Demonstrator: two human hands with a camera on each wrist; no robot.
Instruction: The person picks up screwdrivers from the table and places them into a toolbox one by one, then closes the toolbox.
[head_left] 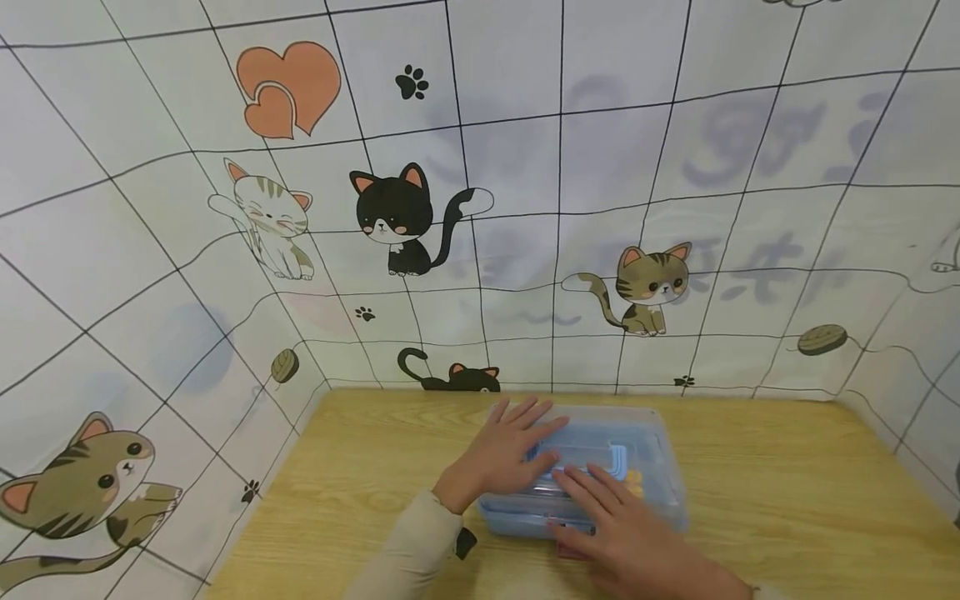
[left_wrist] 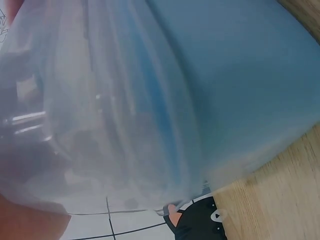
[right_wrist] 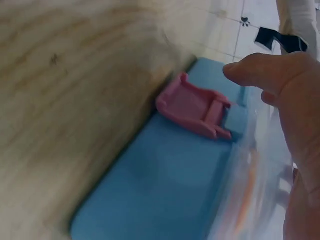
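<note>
A blue plastic box (head_left: pixel 517 525) with a clear lid (head_left: pixel 651 429) sits on the table. My left hand (head_left: pixel 504 450) rests on the lid's left part, fingers spread and straight. Over the front right of the lid lies my right hand (head_left: pixel 637 537), its fingers extended. A pink latch (right_wrist: pixel 187 107) is on the box's blue front wall, near the right thumb (right_wrist: pixel 250 72); whether it is fastened I cannot tell. Through the lid show a light blue handle-like shape (head_left: pixel 618 458) and some yellow pieces (head_left: pixel 634 482). Neither hand grips anything.
The wood-grain table (head_left: pixel 375 467) extends to both sides of the box. Behind it hangs a white gridded sheet (head_left: pixel 517 275) printed with cartoon cats, with more of it at left and right. A black strap (head_left: pixel 466 543) shows by the left sleeve.
</note>
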